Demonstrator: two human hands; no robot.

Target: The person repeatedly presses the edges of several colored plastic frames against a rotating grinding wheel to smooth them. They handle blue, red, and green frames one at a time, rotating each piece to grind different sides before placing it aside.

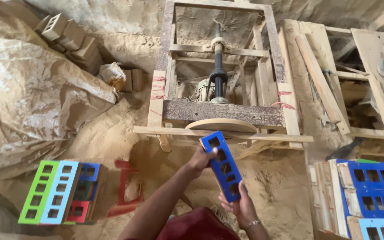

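Note:
Both my hands hold a long blue wooden block (223, 166) pierced by several rectangular holes. My left hand (200, 161) grips its upper end, and my right hand (241, 207), with a bracelet at the wrist, supports the lower end from below. The block tilts, with its top end just under the flat round wooden disc (221, 125) of a wooden-framed machine (223, 113). A dark vertical shaft (218, 73) rises behind the disc. I cannot tell whether the block touches the disc.
Green, light blue, blue and red holed blocks (61, 191) lie stacked at the lower left beside a red frame piece (125, 189). Blue and bare-wood blocks (370, 195) pile at the lower right. A large sack (32, 102) lies left. Sawdust (281, 186) covers the ground.

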